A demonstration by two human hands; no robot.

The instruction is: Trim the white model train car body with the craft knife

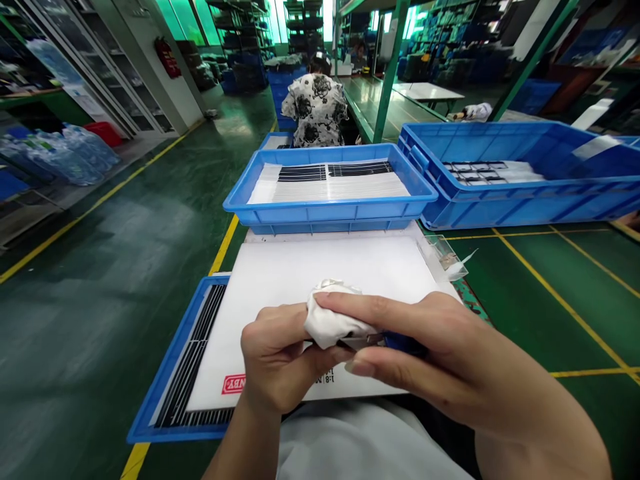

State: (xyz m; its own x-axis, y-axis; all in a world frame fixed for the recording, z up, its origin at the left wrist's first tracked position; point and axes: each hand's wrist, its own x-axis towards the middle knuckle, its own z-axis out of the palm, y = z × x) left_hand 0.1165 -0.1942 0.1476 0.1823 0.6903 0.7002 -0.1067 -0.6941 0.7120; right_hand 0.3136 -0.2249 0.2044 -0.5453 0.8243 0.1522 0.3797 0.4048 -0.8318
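Note:
A crumpled white cloth (327, 319) is bunched between my two hands above a white board (280, 270). My left hand (280, 357) pinches it from the left, with the index finger partly under the cloth. From the right, my right hand (415, 347) presses its index finger on the cloth, its thumb below. A dark blue object (403, 343) with a small brownish metallic part shows between the thumb and fingers of my right hand; the rest of it is hidden. Red and black print shows at the board's near edge.
Beyond the board, a blue tray (330, 212) holds white sheets with black strips. Another blue tray (173, 360) with black strips lies at left, partly under the board. A large blue bin (525, 203) is at right. A person (317, 107) sits ahead.

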